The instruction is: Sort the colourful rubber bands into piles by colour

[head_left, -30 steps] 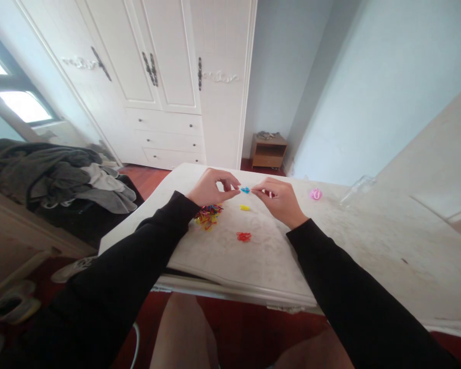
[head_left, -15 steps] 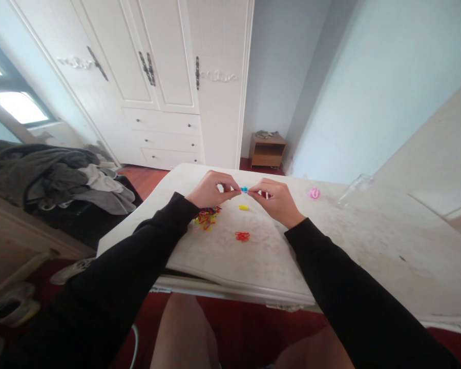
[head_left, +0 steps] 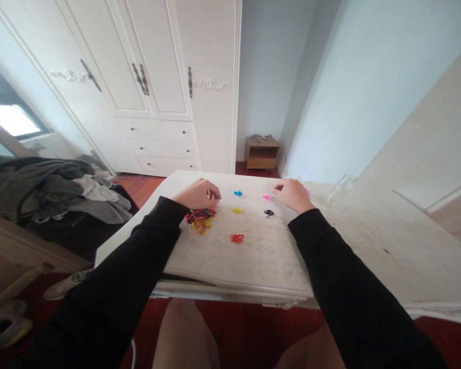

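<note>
1. Facing us, we have a white wardrobe (head_left: pixel 169 56) with dark ornate handles and three rows of drawers (head_left: pixel 159 146) with small dark knobs.
2. To its right, we see a small brown cabinet (head_left: pixel 262 163) with an open compartment, standing in a greyish recess.
3. Further right, we look onto a pale blue wall (head_left: pixel 353 92).
4. At far left, we find a dark-framed window (head_left: pixel 11 120), its panes glaring white.
5. Below it, we notice heaped grey clothes (head_left: pixel 49 177).
6. Under our white table (head_left: pixel 369 241), we glimpse reddish-brown floor (head_left: pixel 238 333).

A pink thing (head_left: pixel 309 193) — mostly hidden behind the right hand (head_left: pixel 293 195); the wardrobe (head_left: pixel 214 120) — cut off above.
</note>
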{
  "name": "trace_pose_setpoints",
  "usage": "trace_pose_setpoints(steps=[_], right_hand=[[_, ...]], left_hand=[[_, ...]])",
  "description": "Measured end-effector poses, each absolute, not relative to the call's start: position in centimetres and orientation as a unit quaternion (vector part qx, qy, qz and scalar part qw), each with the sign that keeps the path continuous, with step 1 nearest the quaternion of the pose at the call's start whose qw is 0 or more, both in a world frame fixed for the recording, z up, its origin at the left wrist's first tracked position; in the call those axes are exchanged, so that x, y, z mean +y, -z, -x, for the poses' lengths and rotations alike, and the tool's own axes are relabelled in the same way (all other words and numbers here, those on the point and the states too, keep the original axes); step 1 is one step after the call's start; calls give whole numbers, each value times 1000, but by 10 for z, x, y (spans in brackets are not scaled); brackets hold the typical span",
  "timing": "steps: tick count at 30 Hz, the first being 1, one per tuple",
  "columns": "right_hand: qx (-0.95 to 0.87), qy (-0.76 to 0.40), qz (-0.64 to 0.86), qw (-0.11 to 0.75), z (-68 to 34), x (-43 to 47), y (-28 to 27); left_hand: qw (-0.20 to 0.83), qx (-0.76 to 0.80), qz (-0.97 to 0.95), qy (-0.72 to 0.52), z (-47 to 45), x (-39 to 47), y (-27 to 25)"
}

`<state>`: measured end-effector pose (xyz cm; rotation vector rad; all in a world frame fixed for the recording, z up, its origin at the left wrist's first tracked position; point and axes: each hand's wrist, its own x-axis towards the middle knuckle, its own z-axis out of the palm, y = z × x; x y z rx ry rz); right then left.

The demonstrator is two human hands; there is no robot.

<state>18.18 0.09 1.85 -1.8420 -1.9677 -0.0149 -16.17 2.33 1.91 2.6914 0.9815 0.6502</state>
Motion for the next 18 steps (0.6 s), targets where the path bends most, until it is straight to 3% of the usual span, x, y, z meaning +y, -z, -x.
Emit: trace_pose_setpoints(steps=[10, 18], right_hand=[[-727, -1, 674, 132, -178, -2, -18], [-719, 22, 674, 172, -173, -3, -22]], left_hand=[[102, 349, -918, -159, 165, 27, -16], [105, 364, -913, -152, 170, 30, -14]])
